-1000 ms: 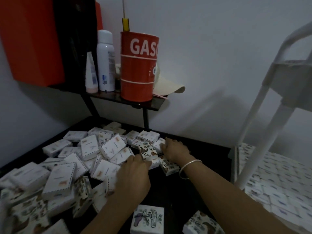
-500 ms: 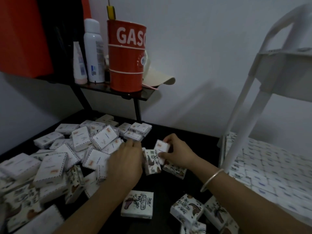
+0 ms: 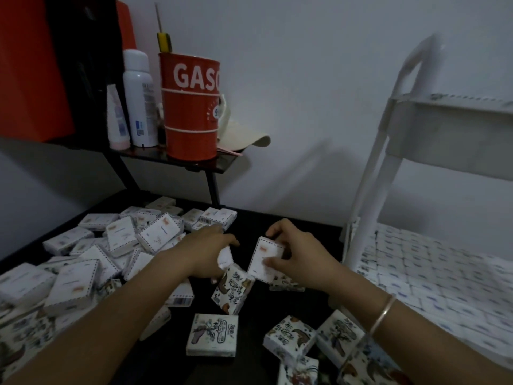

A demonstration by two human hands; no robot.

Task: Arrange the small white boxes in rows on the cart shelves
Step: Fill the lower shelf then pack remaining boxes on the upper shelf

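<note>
Right hand [image 3: 301, 255] pinches a small white cardboard box [image 3: 266, 258], left hand [image 3: 206, 250] grips a second white box [image 3: 225, 257] above the dark counter [image 3: 291, 226]; best squared together before reaching the white plastic cart [image 3: 372, 190], right.

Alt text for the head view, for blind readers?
The right hand pinches a small white box while the left hand grips a second box, beside a loose pile of boxes on a dark table. A white cart at right holds rows of boxes.
</note>
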